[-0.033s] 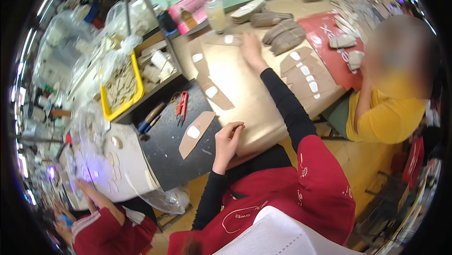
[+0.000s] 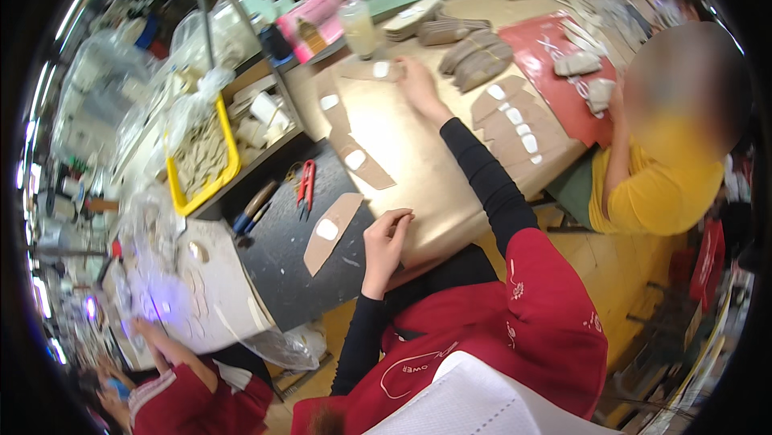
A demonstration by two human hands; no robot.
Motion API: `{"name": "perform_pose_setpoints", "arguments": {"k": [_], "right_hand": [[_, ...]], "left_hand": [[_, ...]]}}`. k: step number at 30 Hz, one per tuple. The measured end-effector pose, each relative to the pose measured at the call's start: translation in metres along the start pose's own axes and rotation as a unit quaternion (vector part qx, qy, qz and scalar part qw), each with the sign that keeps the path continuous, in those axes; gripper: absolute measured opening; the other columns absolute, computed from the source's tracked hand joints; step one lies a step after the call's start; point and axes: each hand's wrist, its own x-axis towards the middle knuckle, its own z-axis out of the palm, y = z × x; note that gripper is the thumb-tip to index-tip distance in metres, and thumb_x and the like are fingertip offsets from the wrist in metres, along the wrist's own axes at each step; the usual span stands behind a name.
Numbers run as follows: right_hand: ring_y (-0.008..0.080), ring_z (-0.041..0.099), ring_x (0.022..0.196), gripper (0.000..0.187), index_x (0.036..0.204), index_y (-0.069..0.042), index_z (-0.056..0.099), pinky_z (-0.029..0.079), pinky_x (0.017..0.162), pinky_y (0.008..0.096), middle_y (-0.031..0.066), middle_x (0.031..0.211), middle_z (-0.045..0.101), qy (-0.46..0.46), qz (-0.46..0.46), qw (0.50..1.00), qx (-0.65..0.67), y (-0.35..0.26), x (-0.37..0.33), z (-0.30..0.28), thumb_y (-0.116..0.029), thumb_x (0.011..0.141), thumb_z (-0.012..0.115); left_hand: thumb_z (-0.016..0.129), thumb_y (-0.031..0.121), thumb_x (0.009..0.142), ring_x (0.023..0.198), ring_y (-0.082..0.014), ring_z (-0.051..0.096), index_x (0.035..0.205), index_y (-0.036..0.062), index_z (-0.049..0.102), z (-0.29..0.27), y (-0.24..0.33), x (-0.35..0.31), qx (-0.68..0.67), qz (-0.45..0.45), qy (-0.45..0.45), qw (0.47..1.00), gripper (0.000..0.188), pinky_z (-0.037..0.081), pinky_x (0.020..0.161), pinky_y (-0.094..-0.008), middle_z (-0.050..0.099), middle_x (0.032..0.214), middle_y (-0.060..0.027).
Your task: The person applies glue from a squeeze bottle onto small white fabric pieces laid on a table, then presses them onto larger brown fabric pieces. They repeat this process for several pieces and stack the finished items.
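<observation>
My right hand point(image 2: 421, 91) reaches to the far side of the brown-covered table, its fingertips closed on the end of a flat tan piece point(image 2: 358, 71) with a white patch. Toward me, more tan pieces with white patches run in a line: one upper piece point(image 2: 330, 118) and one lower piece point(image 2: 372, 168). My left hand point(image 2: 384, 244) hovers at the table's near edge, thumb and fingers pinched together; whatever may be between them is hidden. Just left of it, another tan piece point(image 2: 338, 222) with a white patch lies on the dark board point(image 2: 281, 274).
Red thread snips point(image 2: 305, 187) lie on the dark board. A yellow tray point(image 2: 231, 163) of small pieces stands left. Bundled brown pieces point(image 2: 480, 61) and overlapping patched pieces point(image 2: 539, 125) lie right. A bottle point(image 2: 359, 29) stands beyond. A person in yellow point(image 2: 667, 186) sits right.
The whole view has shifted slightly. My hands keep nearly the same places, and the tan pieces lie in the same arrangement.
</observation>
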Motion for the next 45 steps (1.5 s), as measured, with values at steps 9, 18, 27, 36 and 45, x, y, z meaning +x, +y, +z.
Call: {"name": "perform_pose_setpoints", "arguments": {"k": [9,18,27,36,45], "right_hand": [[0.0068,0.06,0.07,0.037,0.123,-0.006,0.067,0.049,0.06,0.0228,0.0014,0.087,0.066,-0.097,0.084,0.943,0.306,0.007,-0.062,-0.175,0.0,0.087,0.063],[0.009,0.058,0.073,0.037,0.119,-0.004,0.067,0.048,0.066,0.0238,0.0035,0.087,0.064,-0.134,0.173,0.969,0.112,0.127,-0.062,-0.265,-0.006,0.082,0.063],[0.0212,0.067,0.097,0.036,0.12,-0.003,0.067,0.052,0.087,0.0338,0.013,0.109,0.071,-0.067,0.012,0.997,0.037,0.086,-0.048,-0.173,-0.015,0.086,0.07],[0.0327,0.064,0.104,0.042,0.103,-0.002,0.073,0.05,0.091,0.042,0.0168,0.107,0.069,-0.2,-0.043,0.977,-0.054,-0.07,-0.048,0.02,-0.041,0.086,0.071],[0.0344,0.07,0.089,0.034,0.086,-0.003,0.073,0.055,0.08,0.0419,0.0183,0.092,0.072,-0.173,-0.003,0.985,-0.021,-0.093,-0.045,0.06,-0.031,0.071,0.082]], "left_hand": [[0.063,0.001,0.095,0.091,-0.0169,0.072,0.104,-0.0058,0.07,-0.001,-0.004,0.001,-0.012,-0.021,-0.02,1.0,0.013,0.057,0.082,-0.0281,0.074,0.094,-0.0123],[0.063,0.001,0.094,0.089,-0.0175,0.072,0.102,-0.0054,0.07,0.0,0.0,0.002,0.001,-0.007,-0.013,1.0,0.012,0.056,0.08,-0.0281,0.073,0.092,-0.0123],[0.063,0.003,0.094,0.088,-0.0174,0.072,0.101,-0.0043,0.071,-0.001,-0.001,0.001,0.004,0.013,-0.003,1.0,0.012,0.057,0.079,-0.0285,0.073,0.092,-0.0122],[0.063,0.004,0.095,0.09,-0.0161,0.072,0.103,-0.0056,0.07,-0.002,0.001,0.002,-0.03,-0.006,-0.002,1.0,0.014,0.057,0.08,-0.0278,0.074,0.094,-0.0115],[0.063,0.003,0.096,0.09,-0.0152,0.071,0.105,-0.0051,0.07,-0.001,-0.004,0.001,-0.039,-0.007,-0.017,0.999,0.014,0.055,0.08,-0.0269,0.074,0.095,-0.0111]]}}
